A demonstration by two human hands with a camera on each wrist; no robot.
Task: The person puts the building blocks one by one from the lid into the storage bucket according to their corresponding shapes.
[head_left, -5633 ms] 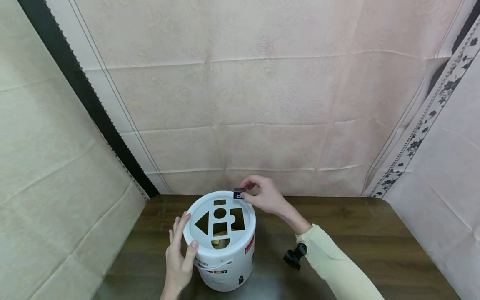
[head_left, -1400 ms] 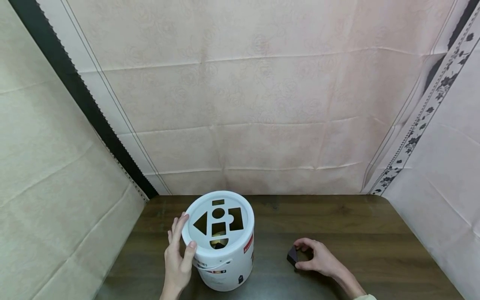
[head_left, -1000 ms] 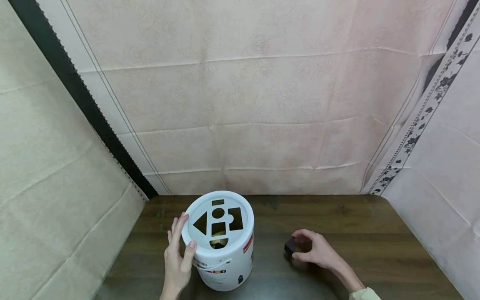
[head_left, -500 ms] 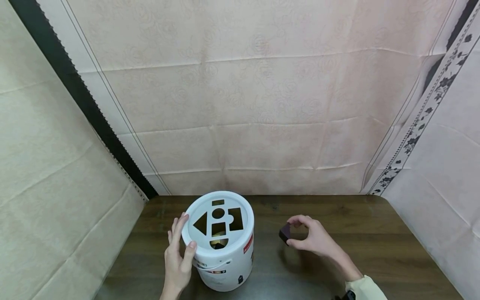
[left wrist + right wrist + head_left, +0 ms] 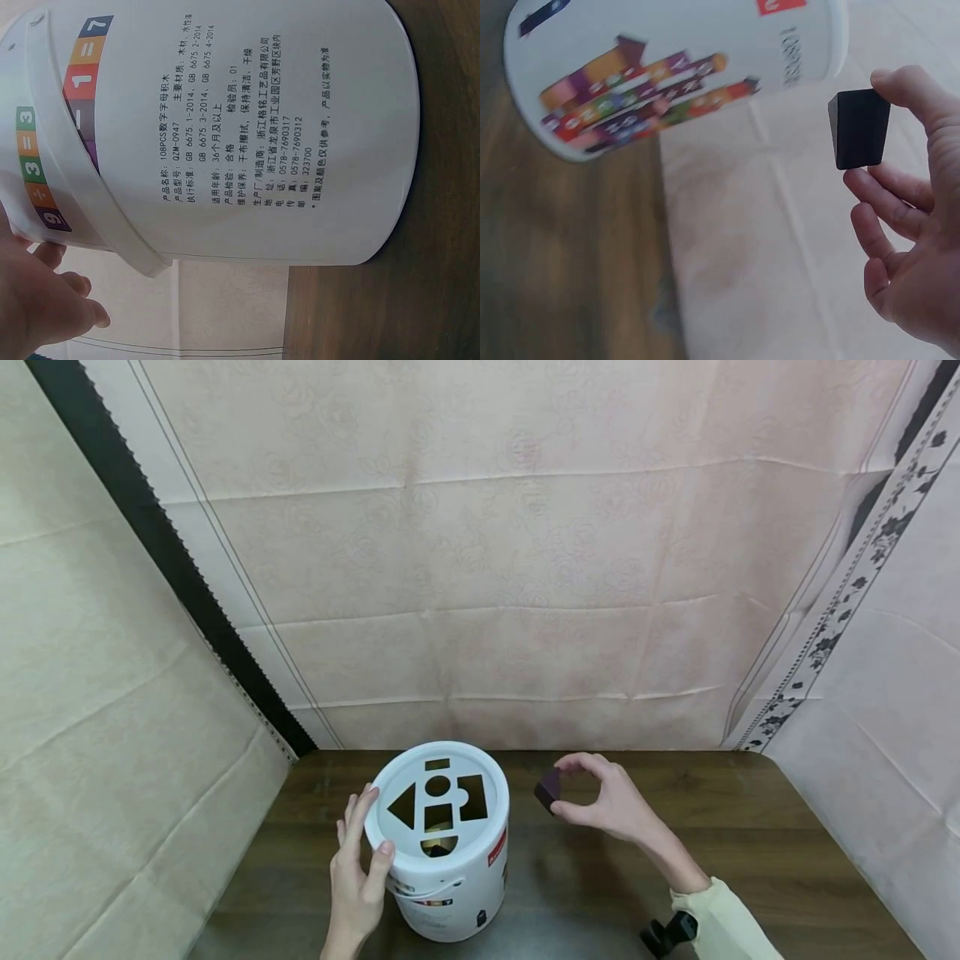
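Note:
A white bucket (image 5: pixel 468 897) stands upright, its lid (image 5: pixel 408 847) cut with several shaped holes. My left hand (image 5: pixel 356 877) rests against the left side of its rim, thumb at the front and fingers extended along the edge. In the left wrist view, part of that hand (image 5: pixel 49 300) shows beside the bucket's handle (image 5: pixel 97 195). To the right of the bucket, my right hand (image 5: pixel 611 797) pinches a dark purple block (image 5: pixel 548 790) between thumb and fingertips, above the table. The right wrist view shows this block (image 5: pixel 859 129) tapering, apart from the bucket.
The brown wooden table (image 5: pixel 750 852) meets a pale cloth backdrop (image 5: pixel 525 568) behind, with cloth walls on both sides. Something yellowish and a dark piece (image 5: pixel 438 851) show through the lid's half-round hole. A black device (image 5: pixel 670 933) sits at my right wrist.
My right hand has lifted the dark purple block from the table and moved it left and away, nearer the bucket. Earlier it held a dark block at the lid's edge. My left hand stays put.

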